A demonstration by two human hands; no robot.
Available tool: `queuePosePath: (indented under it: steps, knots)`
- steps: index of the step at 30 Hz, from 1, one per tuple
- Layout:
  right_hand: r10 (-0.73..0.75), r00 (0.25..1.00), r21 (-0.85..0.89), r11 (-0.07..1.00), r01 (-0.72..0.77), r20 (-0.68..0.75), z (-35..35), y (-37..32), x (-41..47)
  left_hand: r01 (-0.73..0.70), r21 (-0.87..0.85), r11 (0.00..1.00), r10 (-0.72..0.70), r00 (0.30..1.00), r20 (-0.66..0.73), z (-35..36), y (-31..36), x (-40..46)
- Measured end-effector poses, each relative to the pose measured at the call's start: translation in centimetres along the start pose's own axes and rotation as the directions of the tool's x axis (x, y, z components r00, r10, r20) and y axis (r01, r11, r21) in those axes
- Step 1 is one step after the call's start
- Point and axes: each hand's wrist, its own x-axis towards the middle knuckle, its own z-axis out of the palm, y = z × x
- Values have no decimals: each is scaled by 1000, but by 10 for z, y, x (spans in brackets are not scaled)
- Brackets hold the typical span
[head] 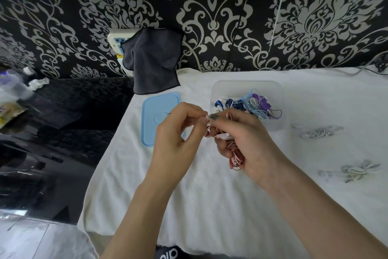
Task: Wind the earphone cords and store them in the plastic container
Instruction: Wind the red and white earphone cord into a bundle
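Earphone cords are what I am sorting, and the red-and-white cord (236,159) is in my hands above the middle of the white cloth (210,206). My right hand (249,143) has its fingers curled round the wound loops, which hang below the palm. My left hand (178,132) pinches the loose end up near the right thumb, so I judge the winding nearly finished, with only the tail left to secure.

Toward the far edge of the cloth, the plastic container (247,86) already holds a tangle of blue, purple and white cords. Its blue lid (157,116) lies flat just to the left of it, off the box. Two pale bundles (317,132) (357,170) rest near the right edge of the cloth, outside the container; they look wound, though I cannot be sure. So I judge that several are stored, one is in hand, and two are waiting.

As for writing, white letters show on something dark at the near edge, cut off and not readable.
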Motion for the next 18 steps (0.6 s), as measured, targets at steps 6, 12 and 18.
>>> queuePosePath:
  steps: [6, 12, 18]
  knots:
    - [-167, 986, -141, 976, 167, 13, -3, 0, -3, 169, -266, 949, -176, 984, -2, 1, 8, 4]
    - [-179, 984, -126, 976, 180, 16, 0, 2, -4, 51, -167, 985, -58, 998, -40, 3, 3, 1]
    - [-112, 993, 6, 994, 111, 44, 2, -2, -5, -84, -104, 991, 80, 996, -41, 1, -1, -1]
